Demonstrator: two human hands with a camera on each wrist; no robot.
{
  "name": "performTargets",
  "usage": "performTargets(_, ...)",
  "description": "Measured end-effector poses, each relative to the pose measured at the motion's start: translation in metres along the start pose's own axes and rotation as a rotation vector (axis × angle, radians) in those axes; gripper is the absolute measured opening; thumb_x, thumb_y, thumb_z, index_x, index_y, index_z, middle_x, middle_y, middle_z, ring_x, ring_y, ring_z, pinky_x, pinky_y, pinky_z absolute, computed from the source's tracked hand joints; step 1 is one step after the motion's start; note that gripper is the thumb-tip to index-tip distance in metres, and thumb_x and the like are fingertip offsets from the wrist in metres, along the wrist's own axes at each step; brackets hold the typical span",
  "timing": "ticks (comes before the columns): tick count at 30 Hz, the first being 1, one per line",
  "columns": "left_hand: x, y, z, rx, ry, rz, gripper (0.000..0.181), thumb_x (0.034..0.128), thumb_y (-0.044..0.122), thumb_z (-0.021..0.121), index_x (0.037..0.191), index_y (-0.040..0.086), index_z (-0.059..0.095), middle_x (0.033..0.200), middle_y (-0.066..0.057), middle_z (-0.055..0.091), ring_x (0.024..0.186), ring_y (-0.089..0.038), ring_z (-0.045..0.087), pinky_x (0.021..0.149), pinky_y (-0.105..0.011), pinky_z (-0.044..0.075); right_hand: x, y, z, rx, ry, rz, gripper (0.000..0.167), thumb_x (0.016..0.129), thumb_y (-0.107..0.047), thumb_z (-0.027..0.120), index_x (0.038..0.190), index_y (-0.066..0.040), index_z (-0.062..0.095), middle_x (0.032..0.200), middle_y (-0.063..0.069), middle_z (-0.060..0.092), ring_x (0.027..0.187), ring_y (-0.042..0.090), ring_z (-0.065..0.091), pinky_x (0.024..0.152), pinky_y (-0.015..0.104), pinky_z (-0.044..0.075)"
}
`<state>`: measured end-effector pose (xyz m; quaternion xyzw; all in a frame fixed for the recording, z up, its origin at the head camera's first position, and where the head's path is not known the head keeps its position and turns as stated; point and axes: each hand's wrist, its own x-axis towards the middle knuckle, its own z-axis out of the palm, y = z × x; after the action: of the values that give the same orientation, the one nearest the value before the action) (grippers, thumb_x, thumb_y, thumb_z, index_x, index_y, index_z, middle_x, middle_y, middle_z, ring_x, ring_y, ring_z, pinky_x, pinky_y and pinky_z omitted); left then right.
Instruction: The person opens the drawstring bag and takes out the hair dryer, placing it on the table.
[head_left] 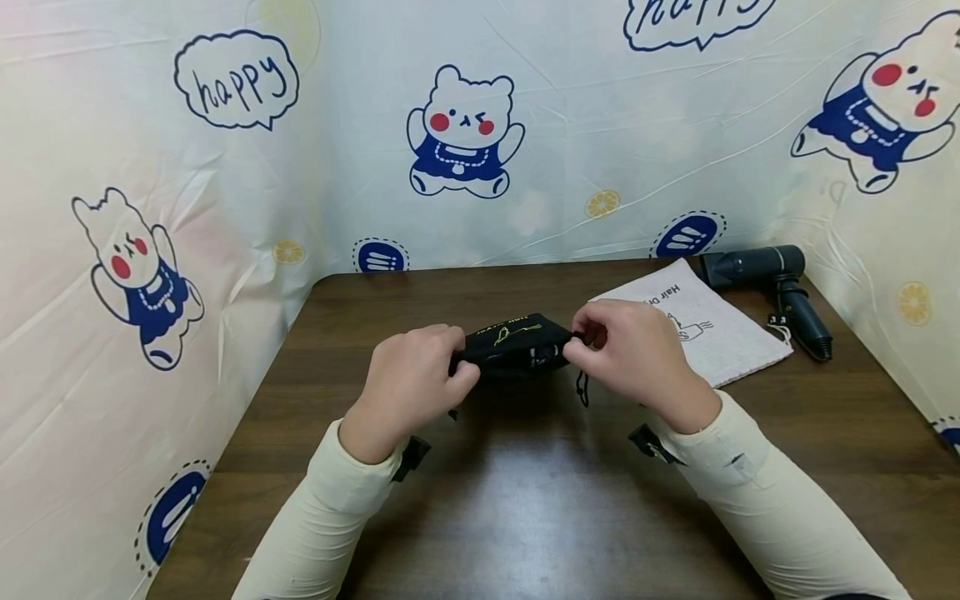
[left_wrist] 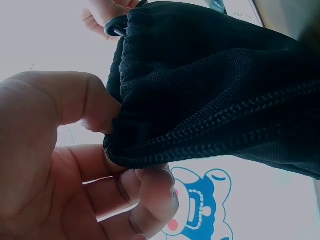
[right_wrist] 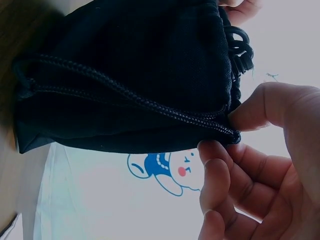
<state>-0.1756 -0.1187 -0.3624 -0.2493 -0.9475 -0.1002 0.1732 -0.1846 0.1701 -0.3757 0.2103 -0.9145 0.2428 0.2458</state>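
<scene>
Working, by the look of it, at the mouth of a small black drawstring bag (head_left: 513, 346), stretched between both hands above the middle of the worktop (head_left: 525, 500) and apparently lifted, over a dark shadow. Cannot tell for sure about contact underneath.

Pinching one corner of the mouth with the left hand (head_left: 411, 382), thumb against forefinger, with the other fingers curled loosely below; pinching the opposite corner likewise with the right hand (head_left: 633, 358). Note a braided cord (left_wrist: 255, 104) trailing from the left corner along the cloth, and a second cord (right_wrist: 150, 104) looping down from the right corner.

Judging by this two-cornered hold, most likely spreading or straightening the opening; cannot rule out drawing it shut. Seems to call next for keeping both pinches even and the mouth taut. For opening, ease fingertips between the two edges and part the cloth; for closing, shift from cloth to cords and draw both outward together. Avoid tugging one side alone, for fear of twisting the bag.

Leave aside a white cloth pouch (head_left: 720, 342) with the letters "Hair Dr", lying flat at the right rear, and a dark hair dryer (head_left: 753, 267) just beside it, both untouched
</scene>
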Motion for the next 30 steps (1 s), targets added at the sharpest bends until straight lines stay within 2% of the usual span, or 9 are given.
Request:
performTargets(14,-0.0011,0.0006,-0.0033,-0.007,0.009,-0.009,0.014,0.076,0.014,0.056,0.065,0.021,0.049,0.061,0.006,0.041,0.049,-0.012,0.033,0.043,-0.028,0.023,0.0005,0.0003,-0.0015,-0.014,-0.006,0.012,0.004,0.083,-0.025,0.07,0.082,-0.022,0.072,0.073,-0.009,0.068,0.065,0.007,0.06,0.057,0.029,0.046)
performTargets(22,-0.0012,-0.0013,0.0008,0.04,0.05,0.005,0.013,0.0743,0.014,0.054,0.065,0.021,0.048,0.061,0.006,0.041,0.049,-0.012,0.033,0.044,-0.029,0.021,0.0005,0.0004,-0.0016,-0.033,-0.006,0.017,0.003,0.082,-0.025,0.07,0.082,-0.023,0.071,0.072,-0.01,0.066,0.063,0.006,0.056,0.054,0.028,0.044)
performTargets(30,-0.0008,-0.0028,0.001,0.052,0.056,-0.009,0.009,0.0736,0.014,0.055,0.068,0.021,0.052,0.062,0.007,0.043,0.048,-0.012,0.036,0.042,-0.029,0.025,0.0007,0.0003,-0.0032,-0.034,-0.001,0.04,0.004,0.083,-0.025,0.068,0.08,-0.024,0.07,0.07,-0.011,0.064,0.062,0.008,0.054,0.051,0.029,0.042)
